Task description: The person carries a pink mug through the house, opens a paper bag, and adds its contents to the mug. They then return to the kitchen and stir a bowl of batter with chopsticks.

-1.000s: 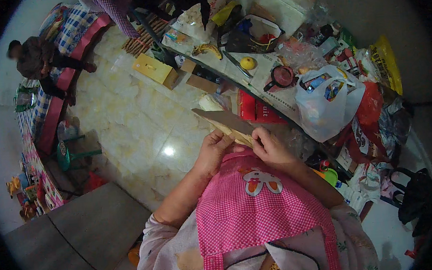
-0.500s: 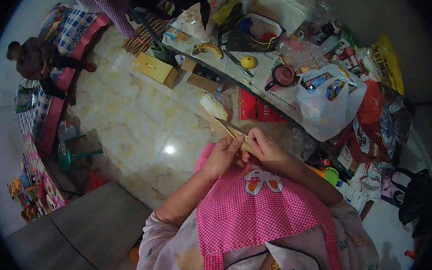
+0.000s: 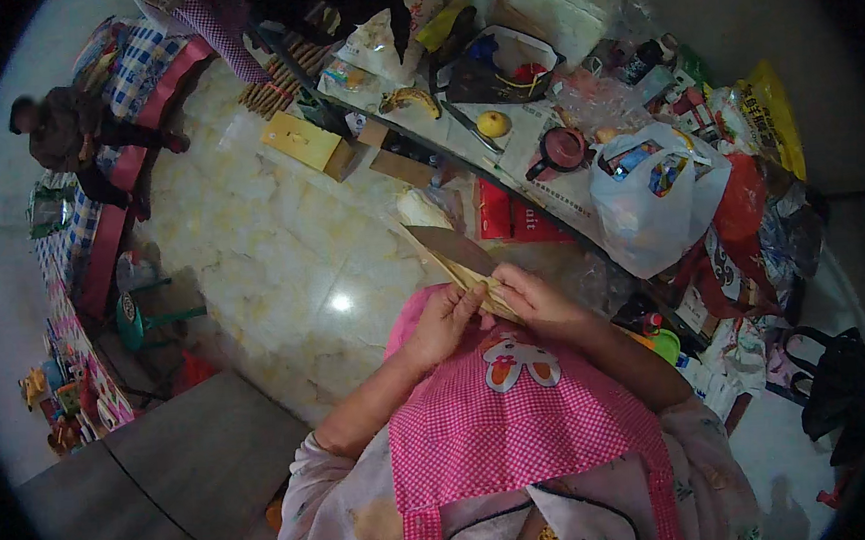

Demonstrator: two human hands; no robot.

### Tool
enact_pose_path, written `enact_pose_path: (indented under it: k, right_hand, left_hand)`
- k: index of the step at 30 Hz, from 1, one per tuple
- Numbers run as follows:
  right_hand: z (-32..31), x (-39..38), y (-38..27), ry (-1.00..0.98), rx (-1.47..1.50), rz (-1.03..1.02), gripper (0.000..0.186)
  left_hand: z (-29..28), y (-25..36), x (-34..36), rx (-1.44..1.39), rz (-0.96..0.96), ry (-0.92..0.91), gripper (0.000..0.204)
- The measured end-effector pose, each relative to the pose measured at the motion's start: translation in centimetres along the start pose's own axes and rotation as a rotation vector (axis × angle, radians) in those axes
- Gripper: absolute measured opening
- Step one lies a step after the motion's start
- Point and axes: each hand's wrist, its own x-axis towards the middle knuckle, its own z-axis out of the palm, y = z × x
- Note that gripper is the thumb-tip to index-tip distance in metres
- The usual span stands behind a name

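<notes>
Both my hands grip a flat brown piece with pale yellow layers along its lower edge, over my pink checked apron. My left hand is closed on its lower left side, thumb pressed on the pale layers. My right hand grips its right end with curled fingers. Just beyond the piece is a white bundle, and a red printed box lies behind it.
A long cluttered table runs diagonally on my right, holding fruit, a mug and bags. A yellow box sits on the tiled floor. At the left are a person on a bed, a green stool and a grey surface.
The brown piece dipped and tilted out of clear view half a second ago and now shows its broad face again. My left thumb has shifted along the pale layers.
</notes>
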Motion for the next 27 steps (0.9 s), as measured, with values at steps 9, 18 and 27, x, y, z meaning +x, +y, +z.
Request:
enact_pose_path:
  k: [9,18,27]
  right_hand:
    - [-0.7,0.4,-3.6,0.036,-0.685,0.062,0.013]
    - [-1.8,0.2,-2.0,0.006,-0.123,-0.044,0.014]
    - [-2.8,0.1,-2.8,-0.018,0.128,0.032,0.011]
  left_hand:
    - [0.4,-0.5,-0.1,0.008,0.145,-0.01,0.034]
    - [0.6,0.2,0.0,-0.048,0.069,-0.036,0.039]
    - [0.2,0.7,-0.1,-0.379,-0.024,-0.167,0.039]
